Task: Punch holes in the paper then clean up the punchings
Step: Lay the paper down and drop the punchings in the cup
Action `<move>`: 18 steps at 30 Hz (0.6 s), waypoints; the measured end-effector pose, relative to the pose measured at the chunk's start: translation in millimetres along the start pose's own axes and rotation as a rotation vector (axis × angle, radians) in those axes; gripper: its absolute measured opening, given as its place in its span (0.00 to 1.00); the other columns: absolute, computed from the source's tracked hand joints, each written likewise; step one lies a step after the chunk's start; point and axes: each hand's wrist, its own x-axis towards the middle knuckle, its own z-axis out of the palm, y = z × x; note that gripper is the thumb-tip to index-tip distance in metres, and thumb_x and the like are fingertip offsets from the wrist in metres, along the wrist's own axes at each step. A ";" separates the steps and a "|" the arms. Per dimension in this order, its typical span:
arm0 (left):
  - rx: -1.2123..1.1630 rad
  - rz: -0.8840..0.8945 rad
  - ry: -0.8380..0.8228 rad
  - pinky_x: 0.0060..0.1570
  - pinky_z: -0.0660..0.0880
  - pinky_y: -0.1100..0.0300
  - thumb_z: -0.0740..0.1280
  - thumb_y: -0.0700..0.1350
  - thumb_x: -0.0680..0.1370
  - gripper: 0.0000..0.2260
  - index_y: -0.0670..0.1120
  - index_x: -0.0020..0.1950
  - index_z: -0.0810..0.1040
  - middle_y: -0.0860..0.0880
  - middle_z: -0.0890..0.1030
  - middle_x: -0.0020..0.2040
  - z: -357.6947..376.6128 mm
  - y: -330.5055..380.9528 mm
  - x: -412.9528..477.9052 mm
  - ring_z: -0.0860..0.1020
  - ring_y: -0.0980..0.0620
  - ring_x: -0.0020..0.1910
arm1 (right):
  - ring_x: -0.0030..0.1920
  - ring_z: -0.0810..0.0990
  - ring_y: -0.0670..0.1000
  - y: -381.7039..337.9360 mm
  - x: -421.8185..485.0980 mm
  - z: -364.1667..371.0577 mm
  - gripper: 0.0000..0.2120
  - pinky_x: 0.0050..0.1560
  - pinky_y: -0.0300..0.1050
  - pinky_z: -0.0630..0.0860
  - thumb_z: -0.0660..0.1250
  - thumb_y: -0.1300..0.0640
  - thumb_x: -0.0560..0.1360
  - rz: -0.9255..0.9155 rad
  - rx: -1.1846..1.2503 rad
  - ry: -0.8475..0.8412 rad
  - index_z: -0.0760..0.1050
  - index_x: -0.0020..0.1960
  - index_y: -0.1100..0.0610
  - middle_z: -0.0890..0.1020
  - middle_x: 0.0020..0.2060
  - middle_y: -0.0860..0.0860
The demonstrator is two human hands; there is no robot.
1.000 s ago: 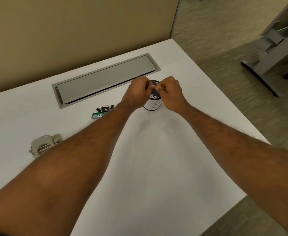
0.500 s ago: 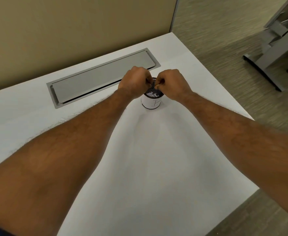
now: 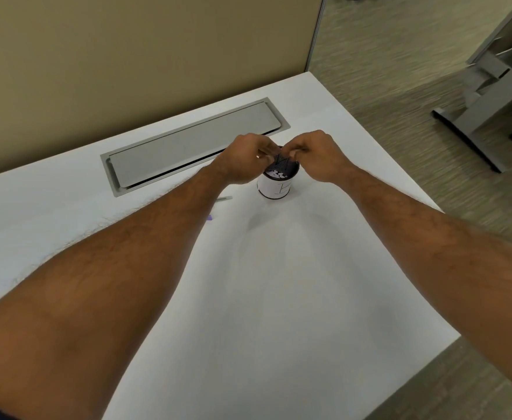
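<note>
A small black mesh cup [image 3: 275,185] with a white label stands on the desk, and white paper punchings [image 3: 277,174] lie inside it. My left hand [image 3: 245,160] and my right hand [image 3: 319,156] hover over its rim from either side, fingertips pinched, a small gap between them. Whether tiny bits sit between the fingers is too small to tell. A large white sheet of paper [image 3: 279,298] lies flat on the white desk [image 3: 51,207] between my forearms. The hole punch is hidden.
A grey cable-tray lid [image 3: 194,144] is set into the desk behind the cup, in front of a tan partition [image 3: 127,56]. A grey pen-like tip [image 3: 225,198] and a purple bit [image 3: 209,218] peek out beside my left arm. The desk ends at the right [image 3: 400,165].
My hands, touching over the cup a second ago, have drawn slightly apart. The view shifted, and the hole punch and clips are hidden behind my left arm.
</note>
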 end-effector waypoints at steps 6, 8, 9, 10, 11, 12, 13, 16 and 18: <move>-0.899 -0.249 -0.011 0.57 0.76 0.52 0.55 0.43 0.80 0.16 0.44 0.63 0.78 0.44 0.82 0.60 -9.6 16.0 -33.9 0.81 0.48 0.58 | 0.54 0.83 0.54 -18.3 -30.6 -2.7 0.13 0.58 0.47 0.78 0.56 0.60 0.81 0.257 0.832 -0.054 0.76 0.59 0.61 0.83 0.54 0.58; -1.051 -0.276 -0.001 0.60 0.75 0.48 0.52 0.46 0.80 0.20 0.44 0.65 0.77 0.42 0.82 0.61 -10.5 14.1 -46.9 0.80 0.44 0.61 | 0.56 0.82 0.54 -21.6 -42.0 -2.0 0.17 0.61 0.48 0.76 0.55 0.56 0.81 0.288 0.989 -0.086 0.75 0.62 0.63 0.82 0.57 0.58; -1.090 -0.283 -0.004 0.59 0.75 0.48 0.51 0.47 0.79 0.21 0.43 0.66 0.77 0.42 0.82 0.61 -11.3 12.6 -54.0 0.80 0.44 0.62 | 0.57 0.82 0.55 -23.6 -47.4 -0.7 0.18 0.62 0.49 0.75 0.54 0.53 0.82 0.298 1.038 -0.101 0.74 0.63 0.63 0.82 0.57 0.58; -1.106 -0.289 -0.007 0.58 0.76 0.49 0.51 0.48 0.79 0.22 0.43 0.66 0.77 0.42 0.82 0.61 -11.6 10.9 -61.6 0.79 0.44 0.62 | 0.58 0.82 0.55 -25.9 -52.6 2.1 0.20 0.62 0.49 0.75 0.54 0.51 0.82 0.304 1.064 -0.117 0.74 0.64 0.63 0.82 0.58 0.58; -1.097 -0.293 -0.010 0.58 0.76 0.50 0.51 0.49 0.79 0.22 0.43 0.66 0.77 0.42 0.81 0.62 -11.6 8.4 -69.6 0.79 0.44 0.62 | 0.58 0.81 0.56 -28.1 -57.9 6.6 0.21 0.63 0.50 0.74 0.54 0.50 0.81 0.308 1.067 -0.128 0.74 0.64 0.63 0.82 0.58 0.58; -1.068 -0.295 -0.013 0.58 0.76 0.50 0.51 0.49 0.79 0.23 0.44 0.67 0.76 0.43 0.81 0.62 -11.4 5.4 -78.3 0.79 0.44 0.62 | 0.58 0.81 0.56 -31.1 -63.6 12.2 0.21 0.64 0.51 0.74 0.55 0.49 0.81 0.313 1.055 -0.133 0.74 0.64 0.62 0.82 0.58 0.58; -1.027 -0.296 -0.013 0.59 0.75 0.49 0.51 0.50 0.80 0.23 0.44 0.67 0.76 0.43 0.81 0.62 -11.1 2.0 -87.7 0.79 0.44 0.62 | 0.58 0.81 0.56 -34.3 -69.0 19.3 0.21 0.65 0.52 0.73 0.55 0.49 0.81 0.318 1.033 -0.130 0.74 0.64 0.62 0.82 0.58 0.58; -0.913 -0.298 -0.007 0.61 0.75 0.49 0.51 0.53 0.80 0.23 0.45 0.67 0.77 0.44 0.80 0.63 -12.0 -8.8 -121.3 0.79 0.45 0.62 | 0.57 0.82 0.56 -48.2 -88.0 45.3 0.19 0.66 0.53 0.73 0.57 0.49 0.81 0.341 0.969 -0.123 0.76 0.60 0.61 0.82 0.57 0.58; -0.845 -0.315 -0.003 0.60 0.76 0.50 0.54 0.55 0.77 0.24 0.46 0.67 0.77 0.44 0.80 0.64 -15.6 -14.2 -147.4 0.79 0.46 0.61 | 0.56 0.82 0.56 -60.5 -102.1 65.0 0.18 0.66 0.53 0.73 0.58 0.49 0.80 0.352 0.937 -0.143 0.77 0.58 0.60 0.83 0.55 0.58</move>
